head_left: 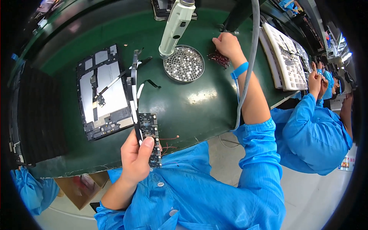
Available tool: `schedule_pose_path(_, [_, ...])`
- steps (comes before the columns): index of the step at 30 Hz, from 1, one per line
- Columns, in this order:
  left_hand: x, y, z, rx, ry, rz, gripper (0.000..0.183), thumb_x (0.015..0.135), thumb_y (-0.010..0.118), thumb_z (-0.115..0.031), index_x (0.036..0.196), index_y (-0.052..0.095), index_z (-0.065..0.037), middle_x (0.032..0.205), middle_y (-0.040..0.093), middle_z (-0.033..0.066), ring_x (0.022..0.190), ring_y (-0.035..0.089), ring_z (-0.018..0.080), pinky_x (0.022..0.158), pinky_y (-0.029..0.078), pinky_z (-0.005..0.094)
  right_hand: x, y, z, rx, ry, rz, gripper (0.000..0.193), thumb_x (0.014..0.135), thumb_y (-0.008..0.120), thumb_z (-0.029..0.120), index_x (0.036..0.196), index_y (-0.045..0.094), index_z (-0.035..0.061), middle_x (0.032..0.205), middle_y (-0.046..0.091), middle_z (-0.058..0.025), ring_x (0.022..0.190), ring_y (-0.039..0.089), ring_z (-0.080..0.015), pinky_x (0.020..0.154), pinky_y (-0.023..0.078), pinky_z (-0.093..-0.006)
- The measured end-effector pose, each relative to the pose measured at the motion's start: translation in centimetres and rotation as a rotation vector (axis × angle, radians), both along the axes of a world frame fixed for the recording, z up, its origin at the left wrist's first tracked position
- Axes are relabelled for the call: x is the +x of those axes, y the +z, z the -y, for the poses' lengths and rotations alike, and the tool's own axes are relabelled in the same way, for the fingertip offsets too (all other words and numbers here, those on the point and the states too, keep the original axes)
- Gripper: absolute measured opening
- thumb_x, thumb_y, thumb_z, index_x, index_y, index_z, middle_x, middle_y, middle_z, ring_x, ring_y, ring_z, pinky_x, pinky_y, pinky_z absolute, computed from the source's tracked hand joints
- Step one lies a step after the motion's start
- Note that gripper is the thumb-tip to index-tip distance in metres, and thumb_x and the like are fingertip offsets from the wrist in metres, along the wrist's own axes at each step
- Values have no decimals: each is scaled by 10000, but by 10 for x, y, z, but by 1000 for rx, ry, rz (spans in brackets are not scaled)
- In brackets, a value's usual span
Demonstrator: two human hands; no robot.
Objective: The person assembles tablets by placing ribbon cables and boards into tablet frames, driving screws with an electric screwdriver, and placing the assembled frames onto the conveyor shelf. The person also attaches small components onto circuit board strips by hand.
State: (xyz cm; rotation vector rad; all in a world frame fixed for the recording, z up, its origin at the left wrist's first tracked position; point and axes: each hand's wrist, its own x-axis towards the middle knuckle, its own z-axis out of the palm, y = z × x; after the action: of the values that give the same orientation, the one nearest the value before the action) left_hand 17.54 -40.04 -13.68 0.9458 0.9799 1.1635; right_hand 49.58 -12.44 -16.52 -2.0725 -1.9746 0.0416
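Green matting covers the curved workbench point(199, 111), which wraps around the seated person so that everything lies within arm's reach. Beyond the right arm, a co-worker in a blue smock point(314, 134) is seated at the same line, both hands raised over white compartment trays point(285, 57).

Just ahead of the left hand, an opened tablet chassis point(102, 92) is laid flat with its inner side up, apparently so the interior stays accessible. Between the two hands a round metal dish point(184, 64) of small silvery parts is set, and a white power screwdriver point(176, 27) hangs above it, seemingly suspended to be within easy grasp.

A long dark circuit board point(150, 138) with a thin frame strip is gripped by the left hand point(135, 159), fingers closed and thumb pressed on its face; it is held upright near the body, with thin reddish wires trailing beside it. The right hand point(227, 45) is stretched far forward, fingers curled down onto a small pile of dark red parts point(219, 59); whether one is pinched cannot be told. A blue wrist strap point(240, 70) is worn on that arm, likely against static
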Motion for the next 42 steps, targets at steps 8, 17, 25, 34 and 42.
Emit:
schedule_pose_path(8, [-2,1,-2,2,-37,69,169,970,491,-122,1073,537,5,814,602,37,670,533,56,600,444,209,24,-2,5,321,100,-212,219,856,618,194,939,624,-9,865,668,-175,773,654,-287,706,517,-347])
schedule_pose_path(17, [3,4,-2,2,-21,91,180,967,477,-115,1078,534,14,803,609,48,662,544,70,596,446,211,33,56,83,372,182,-1150,237,881,624,50,1100,644,-39,903,686,-91,874,624,-131,826,468,-241])
schedule_pose_path(25, [8,16,-3,31,-2,135,182,956,479,-121,1068,523,15,781,601,63,627,536,79,567,442,218,-43,134,211,660,168,-888,143,827,596,-80,958,653,-72,849,669,-108,861,636,-170,745,500,-254])
schedule_pose_path(34, [11,30,-4,93,-94,166,218,957,483,-90,1138,525,25,881,609,48,739,553,74,669,467,228,-99,110,220,324,646,-850,178,753,625,-123,903,667,-36,770,669,-99,752,630,-216,652,500,-294])
schedule_pose_path(42, [12,33,-3,110,-11,83,249,963,475,-166,1135,492,15,773,603,73,592,549,91,522,457,220,-125,90,229,10,633,-1080,158,830,606,-81,964,663,-20,817,678,-99,757,652,-165,648,501,-257])
